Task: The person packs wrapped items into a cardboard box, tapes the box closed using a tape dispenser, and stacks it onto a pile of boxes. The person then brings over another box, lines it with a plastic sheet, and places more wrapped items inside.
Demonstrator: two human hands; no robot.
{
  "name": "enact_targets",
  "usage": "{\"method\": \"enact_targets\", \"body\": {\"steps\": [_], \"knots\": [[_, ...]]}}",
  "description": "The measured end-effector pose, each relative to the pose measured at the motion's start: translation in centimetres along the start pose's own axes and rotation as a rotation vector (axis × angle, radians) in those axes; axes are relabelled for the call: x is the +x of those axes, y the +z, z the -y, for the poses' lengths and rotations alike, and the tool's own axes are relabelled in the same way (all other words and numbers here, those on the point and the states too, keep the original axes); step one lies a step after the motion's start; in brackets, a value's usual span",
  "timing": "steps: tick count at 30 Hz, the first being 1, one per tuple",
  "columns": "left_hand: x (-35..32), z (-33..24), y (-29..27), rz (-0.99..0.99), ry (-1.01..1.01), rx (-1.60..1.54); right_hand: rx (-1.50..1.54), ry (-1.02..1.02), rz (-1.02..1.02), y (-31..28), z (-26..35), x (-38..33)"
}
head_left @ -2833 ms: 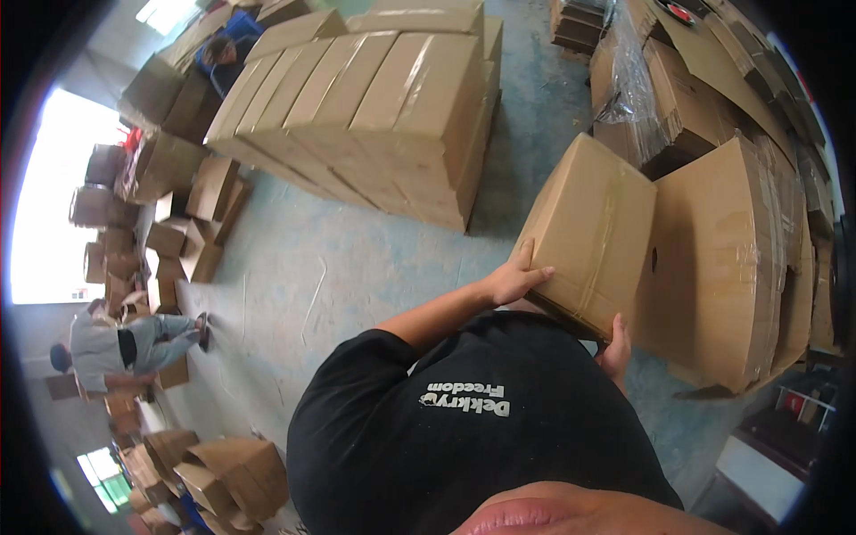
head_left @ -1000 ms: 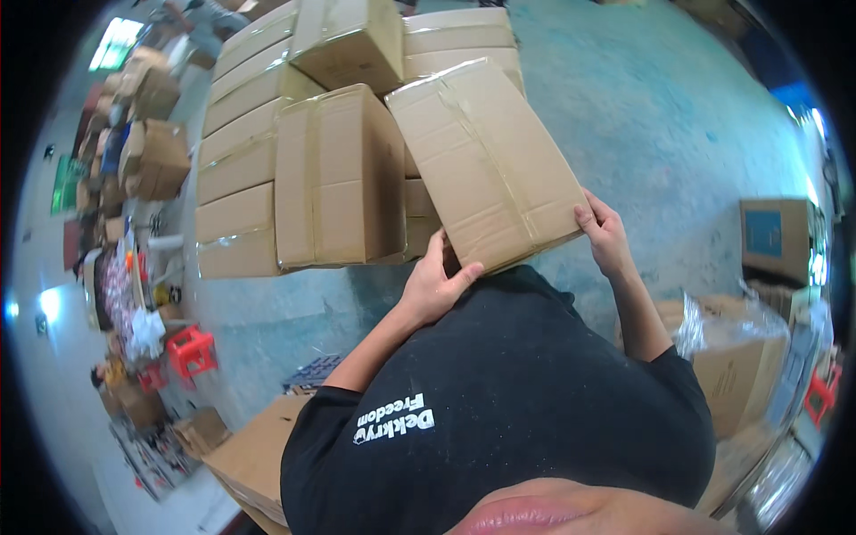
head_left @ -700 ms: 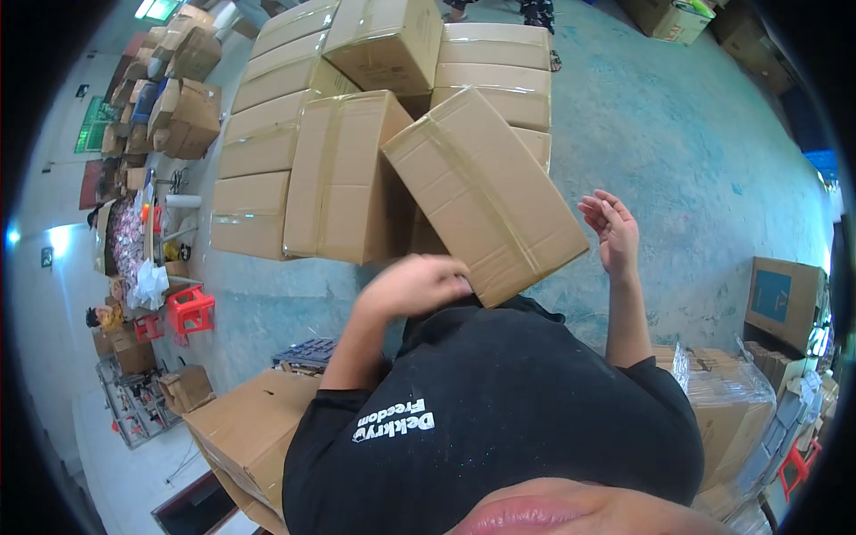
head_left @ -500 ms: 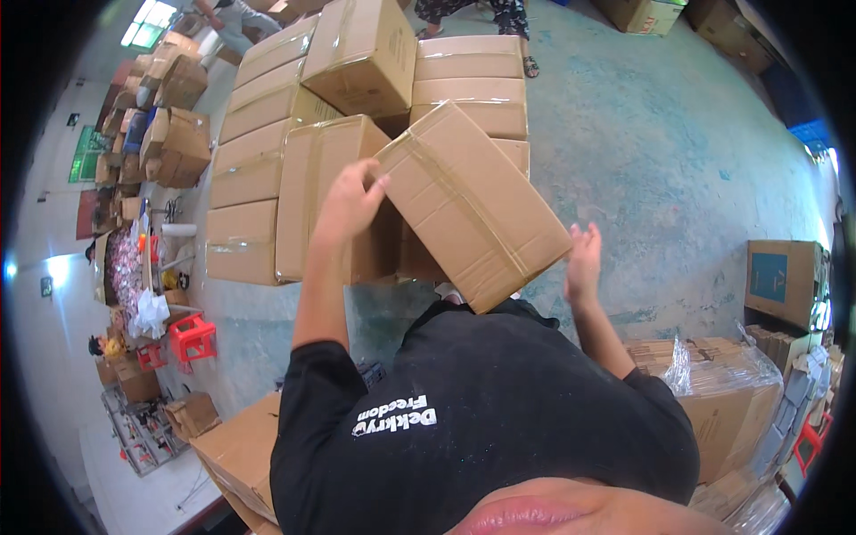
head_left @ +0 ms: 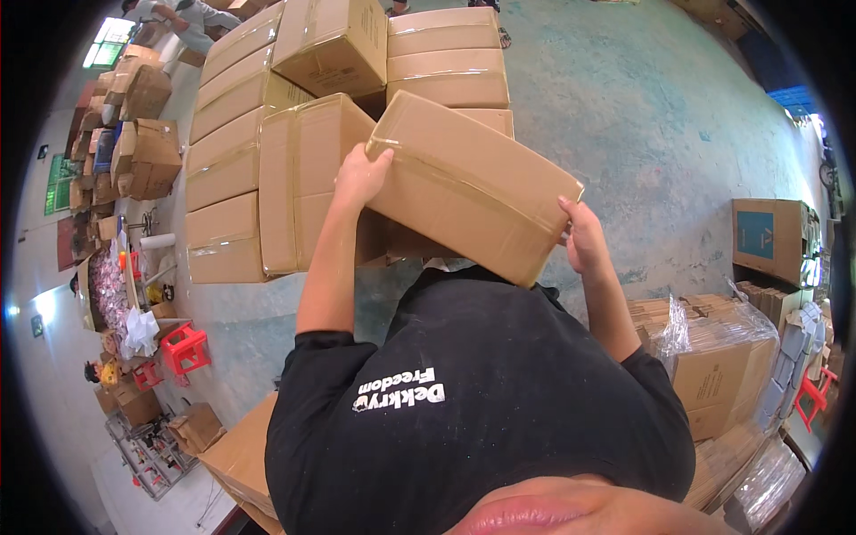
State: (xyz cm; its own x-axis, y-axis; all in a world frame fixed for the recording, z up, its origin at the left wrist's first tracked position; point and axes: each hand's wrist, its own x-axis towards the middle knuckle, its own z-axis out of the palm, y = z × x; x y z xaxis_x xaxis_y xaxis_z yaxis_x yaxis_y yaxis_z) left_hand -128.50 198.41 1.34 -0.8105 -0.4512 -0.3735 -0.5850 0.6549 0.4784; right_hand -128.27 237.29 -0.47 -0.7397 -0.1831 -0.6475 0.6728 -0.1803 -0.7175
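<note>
A taped cardboard box (head_left: 473, 183) is tilted in front of my chest, its right end lower and nearer me. My left hand (head_left: 364, 174) grips its left end, thumb on the upper face. At the opposite end, my right hand (head_left: 581, 234) holds the right edge, with fingers partly hidden behind it. Just left of the held box stands another taped carton (head_left: 308, 178), part of a stack. A further carton (head_left: 330, 45) sits on top of the stack behind, and more boxes (head_left: 446, 76) lie beyond the held one.
Flattened cardboard wrapped in clear film (head_left: 713, 366) is at my right, below a carton with a blue panel (head_left: 767, 234). Red stools (head_left: 185, 348) stand at the left near a metal frame (head_left: 147, 450). A person (head_left: 183, 22) is at the far left.
The held box has turned to lie more crosswise, showing its taped long face. My right hand, formerly apart from its corner, now grips the right end.
</note>
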Motion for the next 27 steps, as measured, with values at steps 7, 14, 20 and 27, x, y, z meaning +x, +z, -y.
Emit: {"method": "enact_targets", "body": {"steps": [7, 14, 20, 27], "knots": [[-10.2, 4.0, 0.6, 0.141, 0.019, -0.317, -0.165, -0.235, 0.107, -0.1, 1.1, 0.8], [-15.0, 5.9, -1.2, 0.008, 0.029, -0.26, -1.074, -0.557, -0.082, 2.0, -1.0, -0.1], [-19.3, 2.9, -4.5, -0.224, 0.345, -0.108, -1.081, -0.615, -0.185, 4.2, -2.4, -1.0], [-13.9, 7.3, -4.1, -0.162, 0.617, 0.277, -1.195, -0.663, -0.284, 4.6, -3.3, -0.7]]}}
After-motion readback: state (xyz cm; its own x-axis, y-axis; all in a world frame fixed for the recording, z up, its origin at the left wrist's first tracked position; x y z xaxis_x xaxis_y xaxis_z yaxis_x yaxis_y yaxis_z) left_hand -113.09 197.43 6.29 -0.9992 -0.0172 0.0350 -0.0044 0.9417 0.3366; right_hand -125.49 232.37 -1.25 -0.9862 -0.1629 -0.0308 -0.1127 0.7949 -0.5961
